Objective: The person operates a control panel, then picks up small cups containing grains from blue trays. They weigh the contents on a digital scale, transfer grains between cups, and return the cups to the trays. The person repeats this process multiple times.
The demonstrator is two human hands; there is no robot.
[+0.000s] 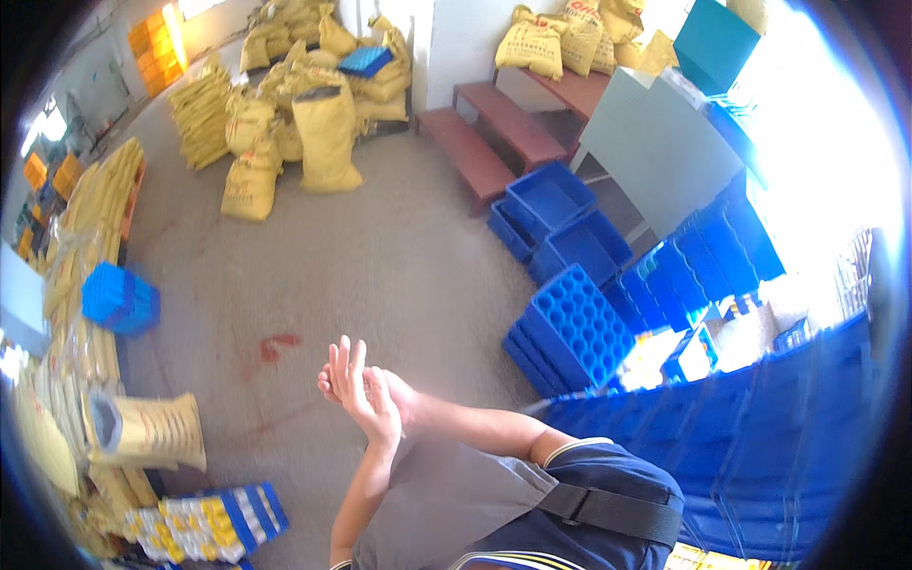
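Note:
My left hand [362, 391] is raised in front of my body, its fingers stretched upward. Crossing behind it from the right, my right hand [403, 395] presses against its palm side. Only the right hand's fingertips show past the left hand's edge; the rest of those fingers are hidden. No object can be seen in either hand. Both forearms are bare, and a grey apron [446, 503] with a dark strap covers my front.
Blue crates [570, 249] and a blue tray with round pockets [581, 318] stand right, near reddish steps [475, 152]. Yellow sacks [328, 142] are piled ahead. At left are a blue basket stack [122, 299], an opened sack [157, 429] and a tray of white and yellow items [204, 524].

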